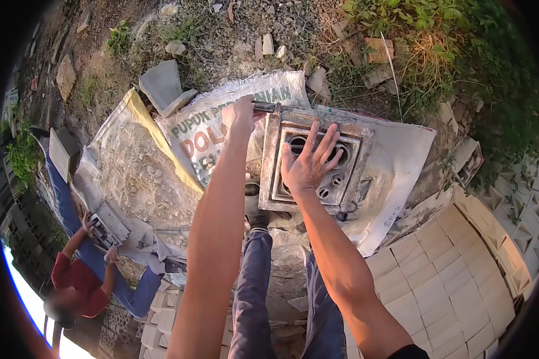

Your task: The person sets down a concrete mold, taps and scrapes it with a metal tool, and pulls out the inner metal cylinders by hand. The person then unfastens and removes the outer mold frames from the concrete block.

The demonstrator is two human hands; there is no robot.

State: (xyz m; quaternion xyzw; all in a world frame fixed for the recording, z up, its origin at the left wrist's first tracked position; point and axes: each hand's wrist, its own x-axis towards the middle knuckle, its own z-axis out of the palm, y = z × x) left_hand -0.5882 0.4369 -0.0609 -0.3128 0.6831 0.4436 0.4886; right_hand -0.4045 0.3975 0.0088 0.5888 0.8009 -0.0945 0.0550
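Observation:
A square metal mould (275,173) with round openings in its inner plate lies on a pale printed sack (413,149). My left hand (242,115) is closed around a dark handle (265,106) at the mould's upper left corner. Over the inner plate rests my right hand (311,158), its fingers spread, partly covering two of the larger openings. Smaller openings show just right of that wrist.
Left of the mould, a heap of grey mix (141,161) lies on sacking. Another person (81,275) holds a similar mould (109,230) at lower left. Stacked pale blocks (449,269) stand at lower right. Concrete pieces (160,85) lie above the heap.

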